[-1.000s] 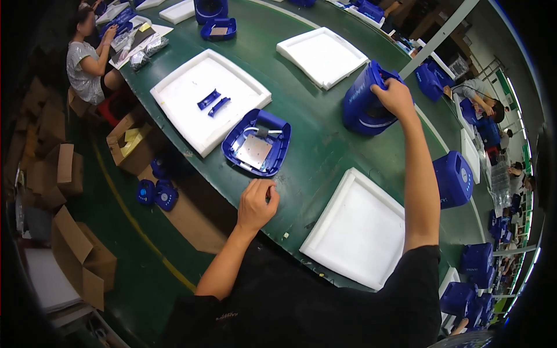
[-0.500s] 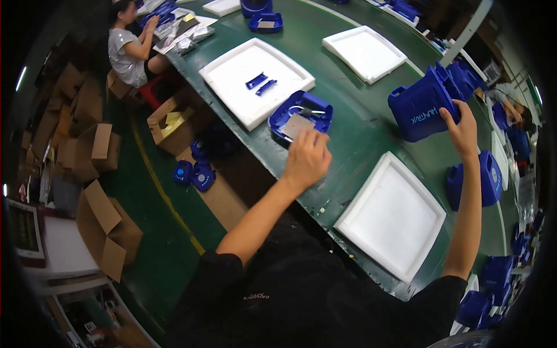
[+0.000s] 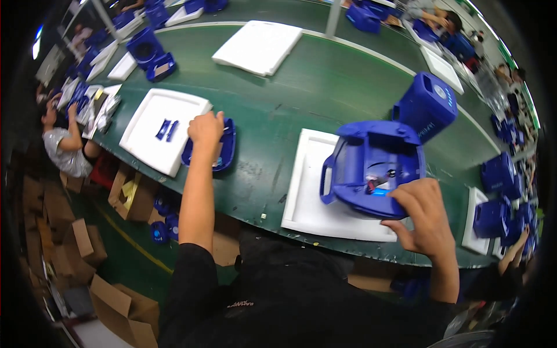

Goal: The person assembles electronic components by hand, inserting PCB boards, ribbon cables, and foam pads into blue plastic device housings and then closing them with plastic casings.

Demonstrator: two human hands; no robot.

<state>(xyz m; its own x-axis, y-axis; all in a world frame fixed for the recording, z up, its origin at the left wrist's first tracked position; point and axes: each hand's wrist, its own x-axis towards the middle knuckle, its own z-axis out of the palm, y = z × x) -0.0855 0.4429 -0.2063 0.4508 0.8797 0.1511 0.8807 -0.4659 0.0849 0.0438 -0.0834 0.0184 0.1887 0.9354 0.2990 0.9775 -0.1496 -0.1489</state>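
My right hand (image 3: 426, 217) grips the near rim of a deep blue plastic housing (image 3: 380, 136), fingers over the edge and thumb underneath. The housing is tilted with its hollow inside toward me; a bit of wiring and a light-blue part show within. It is over a white foam tray (image 3: 295, 200). My left hand (image 3: 206, 127) is closed at the far-left rim of a shallow blue cover (image 3: 230, 142) and hides part of it; its fingertips are not visible. The cover lies beside another white foam tray (image 3: 139, 139) that bears two small blue strips (image 3: 168, 130).
A closed blue unit (image 3: 426, 104) stands behind the housing. Farther back lie a white foam slab (image 3: 258, 46) and blue housing parts (image 3: 145, 49). A co-worker (image 3: 64, 139) sits at the far left. Cardboard boxes (image 3: 87, 240) fill the floor at left.
My view has swung to the right. The blue housing has been turned so its open inside faces me, and it is now over the near foam tray. My left hand has shifted to the cover's far-left rim.
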